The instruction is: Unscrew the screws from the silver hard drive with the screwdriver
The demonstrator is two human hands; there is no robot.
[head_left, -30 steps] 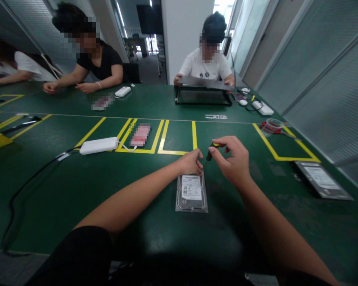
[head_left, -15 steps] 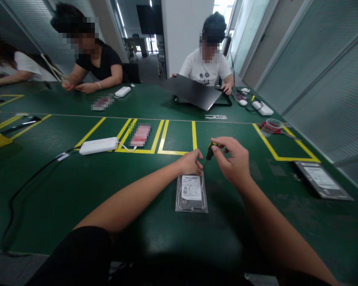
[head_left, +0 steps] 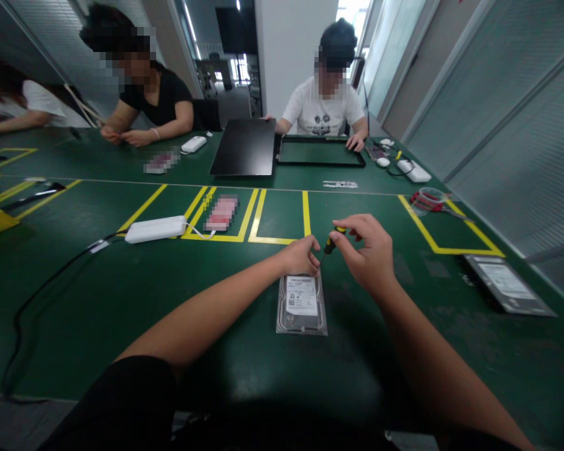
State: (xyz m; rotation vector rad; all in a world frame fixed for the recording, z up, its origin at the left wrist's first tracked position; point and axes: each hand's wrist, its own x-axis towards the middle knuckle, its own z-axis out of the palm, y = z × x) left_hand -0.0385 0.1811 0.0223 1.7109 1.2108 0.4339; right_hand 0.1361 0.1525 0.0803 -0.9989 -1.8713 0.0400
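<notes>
A hard drive (head_left: 301, 304) with a white label lies flat on the green table in front of me. My left hand (head_left: 301, 255) is closed on its far end, fingers curled over the edge and hiding that part. Between the fingers and thumb of my right hand (head_left: 370, 254) is a small screwdriver (head_left: 329, 243) with a black and yellow handle. It slants down to the left, and its tip meets the drive's far right corner beside my left fingers. Whether the tip sits in a screw is too small to make out.
Another hard drive (head_left: 510, 285) lies at the right. Scissors (head_left: 458, 213) and a clear round container (head_left: 427, 199) sit near yellow tape. A white power strip (head_left: 156, 230) with a black cable is at left. Across the table, a person holds a black panel (head_left: 244, 148) beside a black frame (head_left: 322, 161).
The screwdriver handle has tilted slightly to the right in my right hand; my left hand and the drive stay put. Across the table, the co-worker's panel has swung left, off the black frame.
</notes>
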